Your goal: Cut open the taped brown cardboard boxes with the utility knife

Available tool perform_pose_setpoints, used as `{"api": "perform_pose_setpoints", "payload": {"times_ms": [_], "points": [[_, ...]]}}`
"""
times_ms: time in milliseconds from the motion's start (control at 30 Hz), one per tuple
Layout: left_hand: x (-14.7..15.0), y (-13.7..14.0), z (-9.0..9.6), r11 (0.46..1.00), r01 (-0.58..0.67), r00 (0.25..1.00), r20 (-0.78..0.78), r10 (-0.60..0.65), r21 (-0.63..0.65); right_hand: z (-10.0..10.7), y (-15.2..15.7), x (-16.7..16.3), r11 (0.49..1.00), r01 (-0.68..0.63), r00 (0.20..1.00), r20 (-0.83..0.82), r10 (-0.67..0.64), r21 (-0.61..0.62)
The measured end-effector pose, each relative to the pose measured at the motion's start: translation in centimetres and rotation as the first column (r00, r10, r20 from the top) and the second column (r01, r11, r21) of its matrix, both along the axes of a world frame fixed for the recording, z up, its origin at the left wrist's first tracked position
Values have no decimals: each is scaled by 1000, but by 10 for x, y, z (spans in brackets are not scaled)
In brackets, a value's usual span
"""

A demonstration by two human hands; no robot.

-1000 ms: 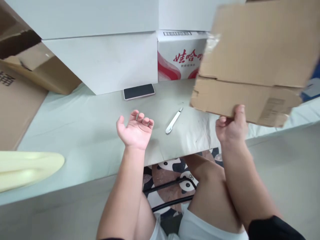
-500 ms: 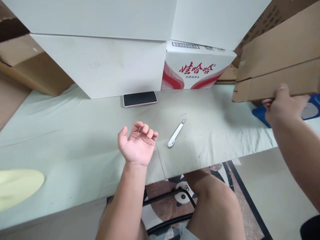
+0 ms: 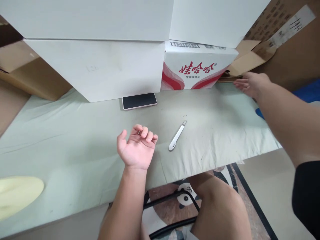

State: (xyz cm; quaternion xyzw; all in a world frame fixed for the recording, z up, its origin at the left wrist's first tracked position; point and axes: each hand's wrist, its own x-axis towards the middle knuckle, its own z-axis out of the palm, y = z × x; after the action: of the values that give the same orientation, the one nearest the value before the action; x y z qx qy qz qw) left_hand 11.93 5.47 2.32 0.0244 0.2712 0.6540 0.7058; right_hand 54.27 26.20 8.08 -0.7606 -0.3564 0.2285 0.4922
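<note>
My left hand (image 3: 137,148) rests palm up at the front of the cloth-covered table (image 3: 87,133), holding nothing, its fingers loosely curled and apart. Just right of it lies a white utility knife (image 3: 177,135) with its tip pointing away from me. My right hand (image 3: 252,84) reaches to the back right with its fingers stretched out and nothing in them. Beyond those fingers is an opened brown cardboard box (image 3: 246,63) with its flaps spread. A phone with a dark screen (image 3: 139,101) lies behind my left hand.
White boxes (image 3: 100,70) wall off the back, beside a red-and-white water carton (image 3: 196,68). Brown boxes stand at left (image 3: 37,75) and right (image 3: 297,56). A pale yellow oval thing (image 3: 20,196) is at the front left, and a blue object (image 3: 306,90) sits at right.
My right hand has let go of the flat brown cardboard it was holding and moved left and farther back. That piece no longer shows at the right. My left hand has hardly moved.
</note>
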Motion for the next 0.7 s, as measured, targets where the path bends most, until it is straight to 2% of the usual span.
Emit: {"api": "perform_pose_setpoints", "payload": {"times_ms": [100, 200, 333, 433, 500, 567, 700], "points": [[-3, -2, 3, 1000, 13, 1000, 4, -13, 15, -1, -27, -13, 987, -2, 997, -80, -11, -161], [-8, -8, 8, 999, 5, 1000, 11, -5, 36, 8, -55, -29, 977, -35, 998, -67, 21, -212], [-20, -19, 16, 999, -17, 1000, 25, 16, 50, 31, -85, -54, 957, -125, 992, -19, 125, -261], [-34, -29, 23, 997, -53, 998, 42, 50, 50, 45, -100, -83, 921, -230, 966, 38, 255, -315], [-46, -36, 26, 995, -81, 995, 60, 77, 50, 49, -105, -113, 875, -330, 922, 79, 380, -354], [-60, -43, 28, 992, -105, 992, 79, 99, 64, 48, -108, -152, 803, -465, 838, 107, 535, -373], [-90, -58, 30, 984, -155, 983, 110, 144, 92, 32, -106, -259, 588, -751, 571, 151, 807, -301]]}}
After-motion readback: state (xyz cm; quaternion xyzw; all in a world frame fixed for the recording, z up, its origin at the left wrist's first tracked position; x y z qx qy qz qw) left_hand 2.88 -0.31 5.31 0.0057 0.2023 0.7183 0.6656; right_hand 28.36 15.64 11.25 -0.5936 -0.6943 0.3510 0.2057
